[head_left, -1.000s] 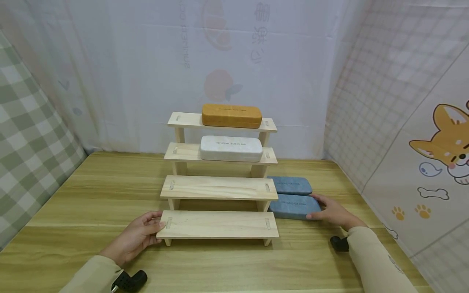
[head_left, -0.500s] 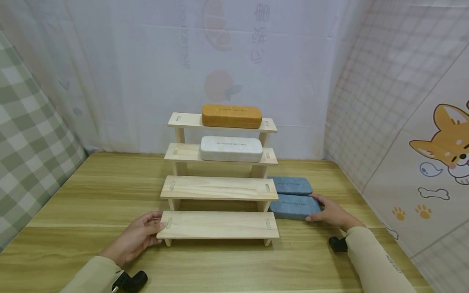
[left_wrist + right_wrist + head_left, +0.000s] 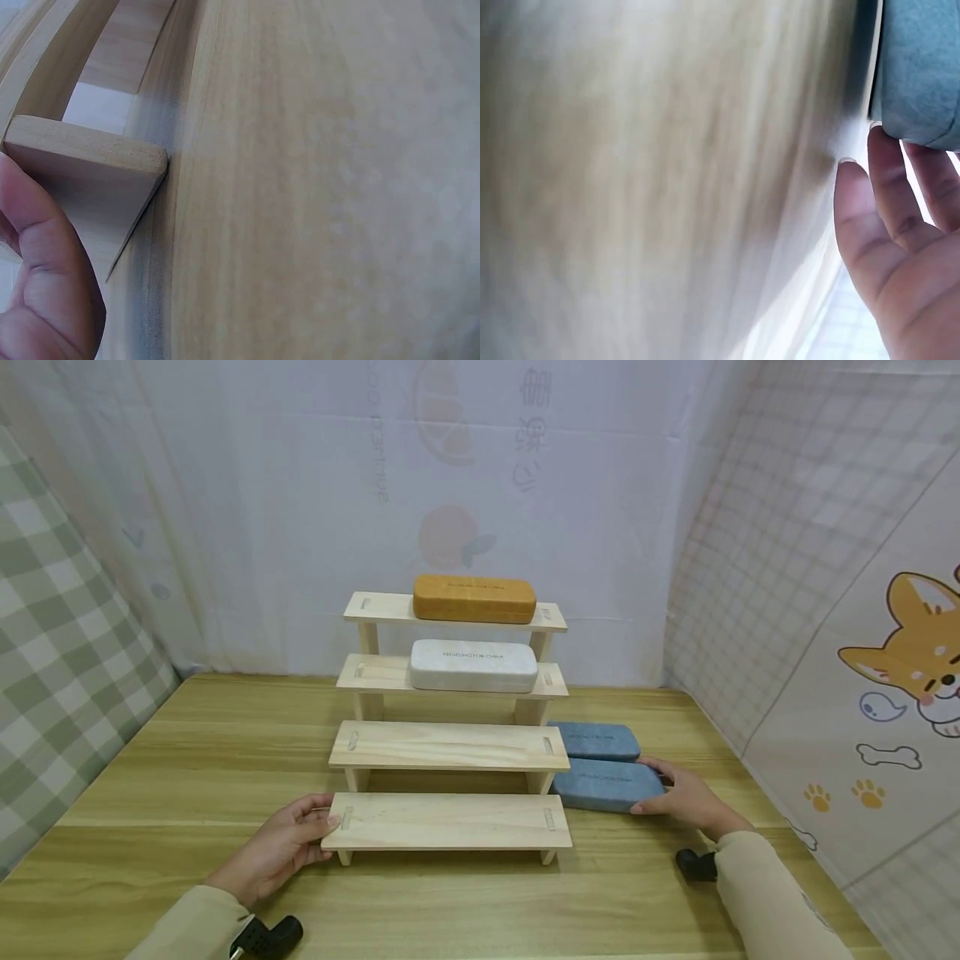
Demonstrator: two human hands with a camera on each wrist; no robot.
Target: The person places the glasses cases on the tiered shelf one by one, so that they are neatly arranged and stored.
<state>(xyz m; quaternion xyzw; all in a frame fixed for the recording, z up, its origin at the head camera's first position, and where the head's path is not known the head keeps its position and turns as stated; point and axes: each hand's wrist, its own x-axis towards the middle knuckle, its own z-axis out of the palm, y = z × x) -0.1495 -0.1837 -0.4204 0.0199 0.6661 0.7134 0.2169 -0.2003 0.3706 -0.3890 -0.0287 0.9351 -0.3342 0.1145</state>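
A pale wooden stepped display stand (image 3: pixel 450 822) stands mid-table in the head view. My left hand (image 3: pixel 281 847) pinches the left end of its lowest shelf, thumb on top and fingers at the edge. In the left wrist view that hand (image 3: pixel 49 277) is beside a wooden leg (image 3: pixel 90 146). My right hand (image 3: pixel 690 797) grips the right end of the front blue glasses case (image 3: pixel 607 785). The right wrist view shows fingertips (image 3: pixel 889 150) against the end of that case (image 3: pixel 922 75). Behind it lies a second blue glasses case (image 3: pixel 600 741). The stand hides both cases' left ends.
An orange glasses case (image 3: pixel 474 599) rests on the top shelf, and a white glasses case (image 3: pixel 472 666) on the shelf below. The wooden table (image 3: pixel 225 735) reaches a white curtain (image 3: pixel 262 527) behind. Printed cloth (image 3: pixel 847 693) hangs at the right.
The front blue glasses case has shifted slightly to the right, together with my right hand. My left hand keeps its hold on the lowest shelf.
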